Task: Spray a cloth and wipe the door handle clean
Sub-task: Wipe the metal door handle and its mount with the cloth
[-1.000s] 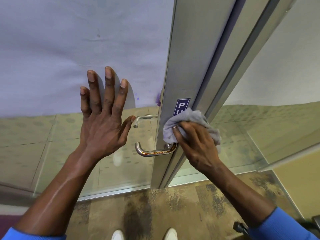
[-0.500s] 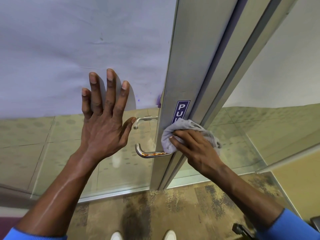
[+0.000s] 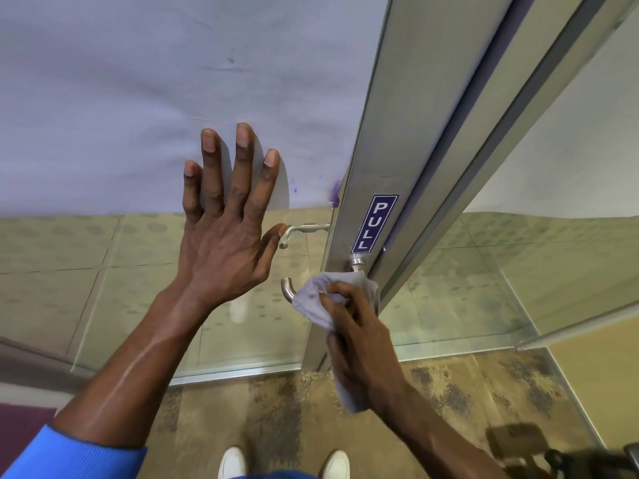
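A metal lever door handle [image 3: 287,288] sticks out from the silver door frame [image 3: 380,133], just below a blue PULL sign [image 3: 375,223]. My right hand [image 3: 359,326] is closed on a grey cloth [image 3: 316,299] that wraps the middle of the handle; only the curved left end and the round base [image 3: 358,263] show. A tail of the cloth hangs down under my wrist. My left hand [image 3: 228,233] lies flat against the glass door panel [image 3: 103,98], fingers spread, left of the handle. No spray bottle is visible.
A second handle [image 3: 301,231] shows through the glass on the far side. A glass side panel [image 3: 518,271] stands to the right of the frame. My white shoes [image 3: 235,463] stand on mottled carpet below. A dark blurred object [image 3: 553,454] lies at the bottom right.
My right hand has slid the cloth from the handle's base down and left along the lever, uncovering the PULL sign and the round base. My left hand stays flat on the glass.
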Action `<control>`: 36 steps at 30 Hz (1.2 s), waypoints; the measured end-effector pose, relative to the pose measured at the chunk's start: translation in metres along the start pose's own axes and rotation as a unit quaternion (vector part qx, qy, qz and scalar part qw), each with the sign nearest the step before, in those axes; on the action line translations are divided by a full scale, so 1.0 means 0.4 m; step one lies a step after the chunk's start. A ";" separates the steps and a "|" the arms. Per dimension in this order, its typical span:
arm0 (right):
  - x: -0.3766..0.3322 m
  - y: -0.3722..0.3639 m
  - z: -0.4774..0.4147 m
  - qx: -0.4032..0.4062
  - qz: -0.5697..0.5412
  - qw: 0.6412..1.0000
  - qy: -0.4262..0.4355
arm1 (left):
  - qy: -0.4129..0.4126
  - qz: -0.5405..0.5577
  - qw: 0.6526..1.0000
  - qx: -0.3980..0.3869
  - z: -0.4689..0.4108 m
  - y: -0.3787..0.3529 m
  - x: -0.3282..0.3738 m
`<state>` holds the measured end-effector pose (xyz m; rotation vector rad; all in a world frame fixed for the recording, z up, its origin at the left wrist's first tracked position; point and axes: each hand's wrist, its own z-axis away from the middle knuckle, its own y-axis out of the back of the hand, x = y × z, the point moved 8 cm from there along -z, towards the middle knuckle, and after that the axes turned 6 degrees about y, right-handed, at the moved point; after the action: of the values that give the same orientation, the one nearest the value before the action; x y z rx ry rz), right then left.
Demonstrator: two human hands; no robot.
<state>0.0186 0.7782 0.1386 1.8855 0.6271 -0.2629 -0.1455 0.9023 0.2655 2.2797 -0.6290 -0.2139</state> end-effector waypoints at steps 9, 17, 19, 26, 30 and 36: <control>-0.169 -0.122 -0.068 0.009 0.034 0.999 -0.027 | -0.008 -0.007 1.000 -0.009 0.002 -0.003 -0.002; 0.020 -0.028 0.053 0.074 0.108 0.987 -0.093 | -0.005 -0.005 1.000 -0.006 0.005 -0.004 -0.002; 0.039 0.001 0.061 0.098 0.052 0.991 -0.071 | -0.004 -0.005 1.000 -0.007 0.004 -0.003 -0.001; 0.081 0.010 0.044 0.170 -0.161 0.967 -0.101 | 0.000 -0.009 1.000 -0.010 0.005 -0.002 -0.004; -0.003 -0.039 0.030 0.124 -0.096 0.987 -0.039 | -0.003 -0.013 1.000 -0.011 0.005 -0.003 -0.004; -0.081 -0.094 -0.049 0.064 0.047 0.996 0.029 | 0.000 0.001 1.000 -0.013 0.003 -0.001 -0.003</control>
<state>-0.0309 0.7972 0.1312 2.0452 0.5693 -0.1920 -0.1469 0.9024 0.2642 2.2535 -0.6244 -0.2209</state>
